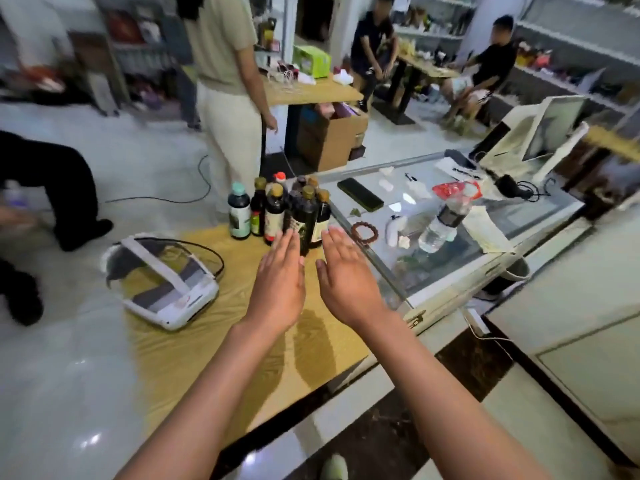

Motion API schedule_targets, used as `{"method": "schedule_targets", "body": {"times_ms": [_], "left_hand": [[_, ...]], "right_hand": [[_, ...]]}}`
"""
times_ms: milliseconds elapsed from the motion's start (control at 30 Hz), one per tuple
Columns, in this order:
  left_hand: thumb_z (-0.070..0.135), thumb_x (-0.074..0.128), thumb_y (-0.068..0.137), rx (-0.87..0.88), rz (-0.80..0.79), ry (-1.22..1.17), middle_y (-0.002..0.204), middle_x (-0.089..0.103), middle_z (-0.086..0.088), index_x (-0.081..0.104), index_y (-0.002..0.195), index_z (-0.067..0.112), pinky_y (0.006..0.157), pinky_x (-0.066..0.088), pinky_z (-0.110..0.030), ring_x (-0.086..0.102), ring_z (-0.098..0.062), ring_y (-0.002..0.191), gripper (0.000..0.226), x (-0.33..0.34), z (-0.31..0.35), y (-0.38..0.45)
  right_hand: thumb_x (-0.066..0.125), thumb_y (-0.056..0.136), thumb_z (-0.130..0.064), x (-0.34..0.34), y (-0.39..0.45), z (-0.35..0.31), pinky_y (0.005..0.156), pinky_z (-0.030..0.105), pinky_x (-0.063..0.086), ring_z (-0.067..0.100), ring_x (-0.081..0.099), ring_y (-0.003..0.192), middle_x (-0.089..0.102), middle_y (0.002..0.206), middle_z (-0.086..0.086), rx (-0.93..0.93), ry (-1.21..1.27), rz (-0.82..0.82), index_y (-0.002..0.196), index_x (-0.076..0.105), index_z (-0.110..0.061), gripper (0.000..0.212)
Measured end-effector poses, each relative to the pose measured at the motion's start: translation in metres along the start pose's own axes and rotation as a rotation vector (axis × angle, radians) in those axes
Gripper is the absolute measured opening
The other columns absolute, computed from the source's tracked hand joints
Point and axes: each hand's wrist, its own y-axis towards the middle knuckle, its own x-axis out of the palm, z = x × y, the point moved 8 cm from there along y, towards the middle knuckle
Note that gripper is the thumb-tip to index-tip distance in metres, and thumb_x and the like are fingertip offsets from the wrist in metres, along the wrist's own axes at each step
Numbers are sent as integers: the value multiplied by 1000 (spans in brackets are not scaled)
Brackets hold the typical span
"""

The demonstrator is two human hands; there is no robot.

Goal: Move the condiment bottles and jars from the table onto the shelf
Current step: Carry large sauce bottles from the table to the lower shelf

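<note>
Several dark condiment bottles with gold caps stand clustered at the far end of a yellow wooden table. A bottle with a teal cap is at the cluster's left. My left hand and my right hand reach forward side by side, flat, fingers extended, holding nothing. Their fingertips flank the nearest dark bottle, very close to it; contact is unclear. Shelves line the far right wall.
A white headset-like device with a cable lies on the table's left. A glass display counter to the right holds a water bottle, phone and bead bracelet. A person in beige stands behind the bottles; two others sit farther back.
</note>
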Motion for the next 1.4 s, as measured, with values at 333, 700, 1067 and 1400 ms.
{"method": "schedule_targets", "body": {"times_ms": [333, 700, 1067, 1400], "left_hand": [[19, 29, 105, -185, 37, -55, 162, 8, -2, 12, 154, 13, 122, 8, -33, 0, -14, 149, 52, -4, -79, 50], [16, 41, 102, -376, 27, -103, 153, 35, -12, 34, 146, 5, 113, 22, -26, 30, -23, 142, 46, 14, -176, 184], [9, 70, 86, -766, 88, -355, 153, 35, -5, 31, 149, 13, 97, 35, -21, 36, -22, 139, 74, 47, -298, 279], [33, 81, 74, -632, 96, -149, 105, 47, 0, 55, 104, 17, 75, 38, -27, 50, -17, 94, 43, 65, -320, 279]], "right_hand": [[35, 106, -26, 68, 101, -21, 123, 31, 10, 20, 13, 152, 22, 162, 11, -29, 118, -98, 155, 24, -7, 54], [52, 97, -16, 144, 264, 22, 118, 36, 26, 27, 28, 146, 38, 153, 15, 108, 402, -198, 148, 34, -5, 55], [59, 92, -13, 203, 350, 57, 85, 37, 44, 37, 54, 113, 56, 121, 22, 306, 396, -167, 121, 52, 1, 33], [78, 81, -14, 215, 355, 71, 71, 26, 42, 20, 60, 89, 67, 96, 6, 377, 592, -145, 106, 63, -8, 30]]}}
